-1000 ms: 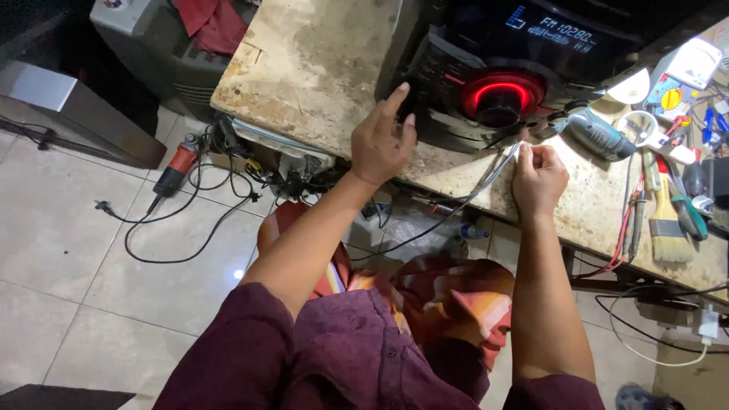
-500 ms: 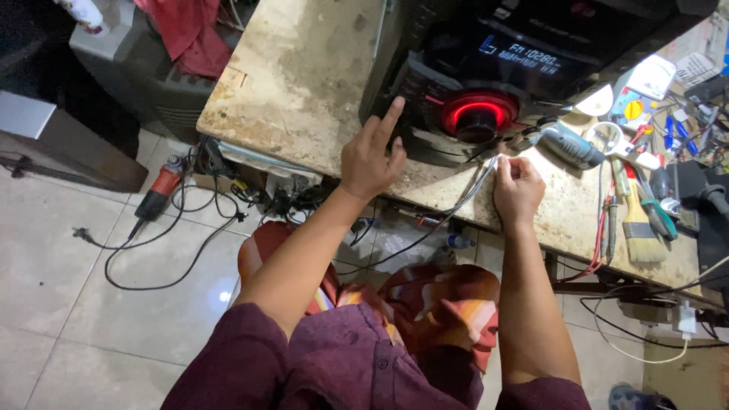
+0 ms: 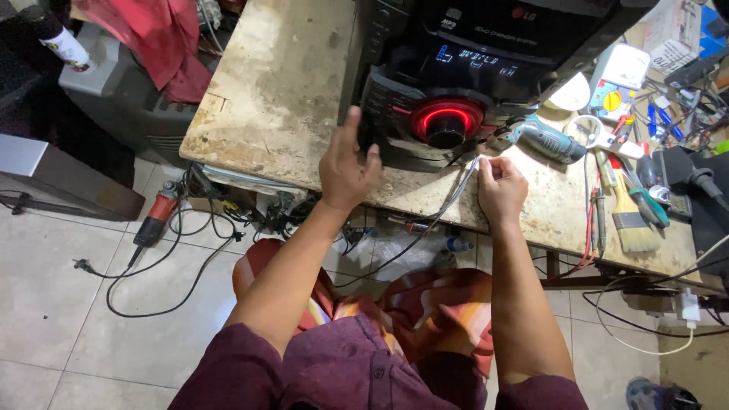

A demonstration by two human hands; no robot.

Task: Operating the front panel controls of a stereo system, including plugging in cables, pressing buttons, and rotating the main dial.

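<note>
Since half a second ago the left hand (image 3: 345, 171) has slid up against the lower left corner of the black stereo unit (image 3: 456, 83), its fingers now pressing on the front panel instead of pointing at it, while the right hand (image 3: 501, 186) is staying by the cable.

The right hand is clenching around a bundle of grey cable (image 3: 456, 190), pinching it just below the glowing red dial (image 3: 446, 121); the cable's upper end is lying at the fingertips, and the rest is trailing away to the lower left, off the table edge and down toward the floor. The left hand is lying open, flat against the stereo, grasping nothing.

The stereo is standing on the worn tabletop (image 3: 281, 99), near its front edge. Bare table is spreading out to the left of it. To the right the room is getting tight: a teal power tool (image 3: 547, 140) is lying just beside the right hand, with a paintbrush (image 3: 630, 212) and pliers (image 3: 649, 205) further along.

The cable's long axis is running diagonally, upper right to lower left.
</note>
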